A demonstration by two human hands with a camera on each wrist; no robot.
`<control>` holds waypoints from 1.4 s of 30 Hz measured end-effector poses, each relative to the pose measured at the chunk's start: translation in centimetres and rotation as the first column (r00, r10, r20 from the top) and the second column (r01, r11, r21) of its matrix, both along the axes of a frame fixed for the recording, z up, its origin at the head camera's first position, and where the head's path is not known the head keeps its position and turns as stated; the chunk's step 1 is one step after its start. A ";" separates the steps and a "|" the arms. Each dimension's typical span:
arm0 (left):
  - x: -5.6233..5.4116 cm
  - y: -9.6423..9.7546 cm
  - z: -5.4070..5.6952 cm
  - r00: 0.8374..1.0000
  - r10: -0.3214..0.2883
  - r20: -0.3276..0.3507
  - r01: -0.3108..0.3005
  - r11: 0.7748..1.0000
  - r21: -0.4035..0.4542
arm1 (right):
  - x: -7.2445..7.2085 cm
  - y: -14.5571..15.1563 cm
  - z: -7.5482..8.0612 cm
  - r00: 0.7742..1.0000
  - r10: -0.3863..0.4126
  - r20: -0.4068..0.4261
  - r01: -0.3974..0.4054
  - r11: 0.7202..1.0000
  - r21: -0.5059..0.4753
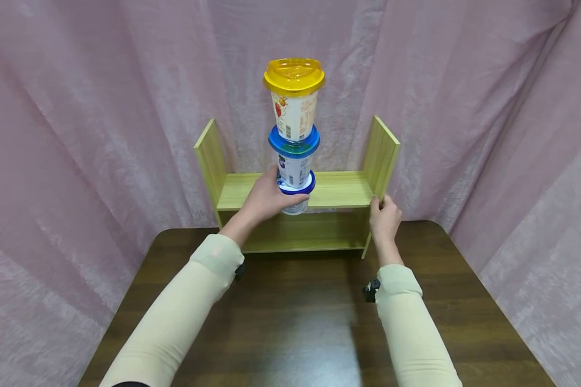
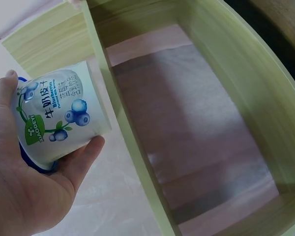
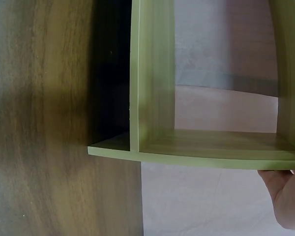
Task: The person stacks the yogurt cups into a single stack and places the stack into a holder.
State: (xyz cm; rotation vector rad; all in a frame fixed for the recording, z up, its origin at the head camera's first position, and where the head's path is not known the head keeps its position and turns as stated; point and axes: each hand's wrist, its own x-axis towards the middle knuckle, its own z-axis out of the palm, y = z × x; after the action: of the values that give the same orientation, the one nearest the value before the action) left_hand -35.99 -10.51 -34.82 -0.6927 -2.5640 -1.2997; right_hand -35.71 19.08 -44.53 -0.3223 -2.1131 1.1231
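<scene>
My left hand (image 1: pixel 266 198) grips the lowest of three stacked cups, with fingers and thumb spread round its sides. This is a white blueberry yogurt cup (image 2: pixel 61 115) with a dark blue rim. On it stands a white cup with a blue lid (image 1: pixel 295 167), and on top a white cup with a yellow lid (image 1: pixel 295 115). The stack is upright in front of the middle of a light wooden shelf (image 1: pixel 341 188), overlapping its upper board in the head view. My right hand (image 1: pixel 386 219) holds the shelf's right side panel (image 1: pixel 382 156) near that board.
The shelf stands at the back of a dark brown wooden table (image 1: pixel 290 322), its left side panel (image 1: pixel 210 156) rising above the upper board. Pink curtains (image 1: pixel 126 107) hang behind and on both sides. A small black device (image 1: pixel 371 290) sits at my right wrist.
</scene>
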 end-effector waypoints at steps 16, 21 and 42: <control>-1.7 -0.4 -0.3 0.997 0.068 0.030 -0.068 0.998 0.001 | 0.7 -0.4 0.3 1.000 -0.022 0.011 0.022 1.000 -0.014; -2.3 -0.8 -0.3 0.997 0.062 0.050 -0.064 0.997 0.042 | 0.9 -0.8 0.4 1.000 -0.012 0.004 0.012 1.000 -0.021; -3.5 -1.2 -0.3 0.988 0.116 0.101 -0.119 0.992 0.030 | 1.1 -1.2 -0.4 1.000 -0.013 0.017 0.013 1.000 -0.007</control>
State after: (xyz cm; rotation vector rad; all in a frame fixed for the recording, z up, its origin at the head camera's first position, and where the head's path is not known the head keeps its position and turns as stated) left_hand -39.50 -11.72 -35.14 -0.4738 -2.6072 -1.3697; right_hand -34.56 17.90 -44.97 -0.3500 -2.1191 1.1242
